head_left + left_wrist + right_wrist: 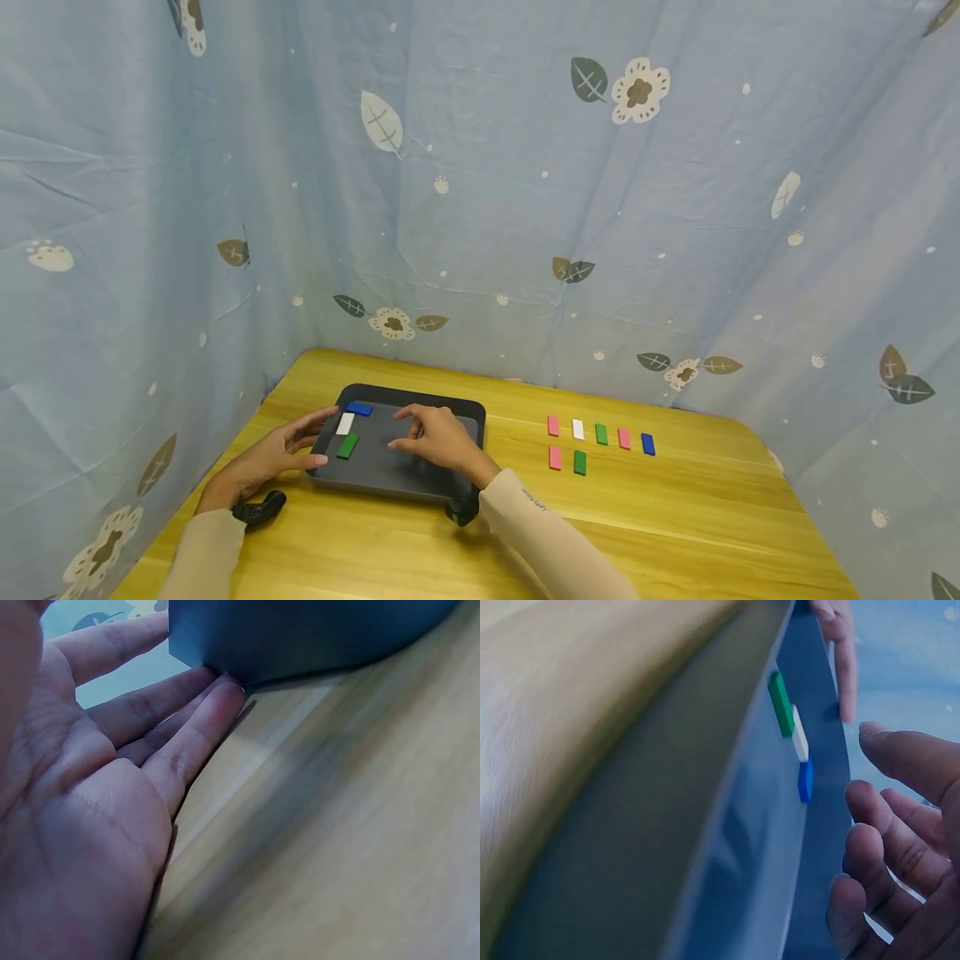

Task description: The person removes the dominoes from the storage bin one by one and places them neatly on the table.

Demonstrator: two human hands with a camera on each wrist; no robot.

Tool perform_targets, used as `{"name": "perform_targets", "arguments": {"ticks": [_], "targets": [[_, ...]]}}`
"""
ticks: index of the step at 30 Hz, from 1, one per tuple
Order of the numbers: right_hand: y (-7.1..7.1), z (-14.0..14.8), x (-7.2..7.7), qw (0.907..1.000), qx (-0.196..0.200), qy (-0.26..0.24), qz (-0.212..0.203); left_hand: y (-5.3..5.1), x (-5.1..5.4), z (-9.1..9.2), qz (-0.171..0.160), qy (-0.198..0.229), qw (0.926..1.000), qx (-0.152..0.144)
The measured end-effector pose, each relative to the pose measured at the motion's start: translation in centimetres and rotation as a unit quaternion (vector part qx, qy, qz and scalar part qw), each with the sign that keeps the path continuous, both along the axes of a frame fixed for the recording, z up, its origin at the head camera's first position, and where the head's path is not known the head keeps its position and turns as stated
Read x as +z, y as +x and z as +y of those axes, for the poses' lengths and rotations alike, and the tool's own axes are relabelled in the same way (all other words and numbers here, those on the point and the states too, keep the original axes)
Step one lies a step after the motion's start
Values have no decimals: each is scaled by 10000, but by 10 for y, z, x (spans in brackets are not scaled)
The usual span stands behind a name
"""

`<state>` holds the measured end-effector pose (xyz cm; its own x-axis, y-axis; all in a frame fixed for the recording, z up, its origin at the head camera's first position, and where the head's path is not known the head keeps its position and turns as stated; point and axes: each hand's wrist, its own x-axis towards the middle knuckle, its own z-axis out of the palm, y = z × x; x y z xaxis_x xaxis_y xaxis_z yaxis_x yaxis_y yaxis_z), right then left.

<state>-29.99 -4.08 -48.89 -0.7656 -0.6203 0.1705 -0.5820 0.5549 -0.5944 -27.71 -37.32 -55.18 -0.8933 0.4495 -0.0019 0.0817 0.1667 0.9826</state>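
A dark grey tray (pixel 382 481) lies on the wooden table, with a blue block (pixel 360 409), a white block (pixel 345 423) and a green block (pixel 347 447) in a line along its left side. My left hand (pixel 270 454) is at the tray's left edge; in the left wrist view its fingertips touch the outer wall (pixel 300 637). Above the tray's middle, my right hand (pixel 442 439) hangs with fingers loosely bent and thumb apart, holding nothing. The right wrist view shows the right hand's fingers (pixel 870 851) near the tray rim.
Right of the tray, two rows of small flat blocks lie on the table (pixel 697 517): pink (pixel 553 425), white (pixel 577 429), green (pixel 602 434) and blue (pixel 648 444) among them. A patterned light blue curtain (pixel 495 208) surrounds the table. Each wrist wears a black device (pixel 258 509).
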Motion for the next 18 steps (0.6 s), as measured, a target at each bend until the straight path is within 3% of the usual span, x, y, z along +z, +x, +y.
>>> {"name": "perform_targets", "arguments": {"ticks": [10,18], "targets": [[4,-28,-8,9997,-180,172,-53,-2,4,0,-17,-2,10000,-44],[6,-45,-16,9972,-257,160,-681,-2,0,-1,12,-30,10000,-43]]}}
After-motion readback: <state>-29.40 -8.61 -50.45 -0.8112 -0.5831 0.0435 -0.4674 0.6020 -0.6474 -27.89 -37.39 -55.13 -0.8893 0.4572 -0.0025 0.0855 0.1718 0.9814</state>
